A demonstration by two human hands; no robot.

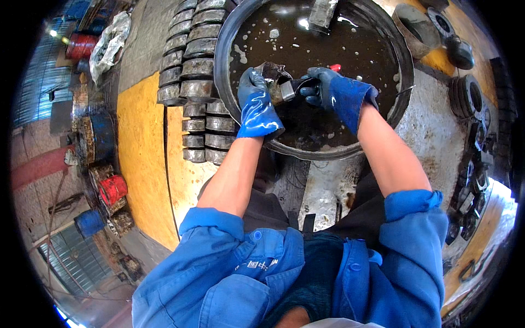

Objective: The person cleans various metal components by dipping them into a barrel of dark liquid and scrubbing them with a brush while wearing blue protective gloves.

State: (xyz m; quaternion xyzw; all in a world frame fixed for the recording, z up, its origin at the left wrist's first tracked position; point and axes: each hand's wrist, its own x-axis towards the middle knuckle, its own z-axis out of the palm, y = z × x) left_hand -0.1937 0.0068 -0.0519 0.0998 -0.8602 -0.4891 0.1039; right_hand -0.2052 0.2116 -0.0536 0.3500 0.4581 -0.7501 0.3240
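Observation:
Above a wide round tub point(223, 76) of dark, dirty liquid, both my hands are in blue rubber gloves. My left hand point(252, 95) is closed on the left side of a small wet metal piece point(286, 91) with a bright squarish end. Against the piece, by the left fingers, is a crumpled dark brown scrap point(274, 71), perhaps a rag. My right hand point(333, 90) has its fingers curled around something dark at the right side of the piece; I cannot make out what. Just beyond the right hand, a small red thing point(335, 68) shows in the tub.
Stacked metal rings point(198, 68) stand in rows along the tub's left side. A metal block point(322, 15) rests at the tub's far edge. To the right are an open metal cylinder point(416, 30) and several rings point(465, 97). A red can-like thing point(112, 189) stands far left.

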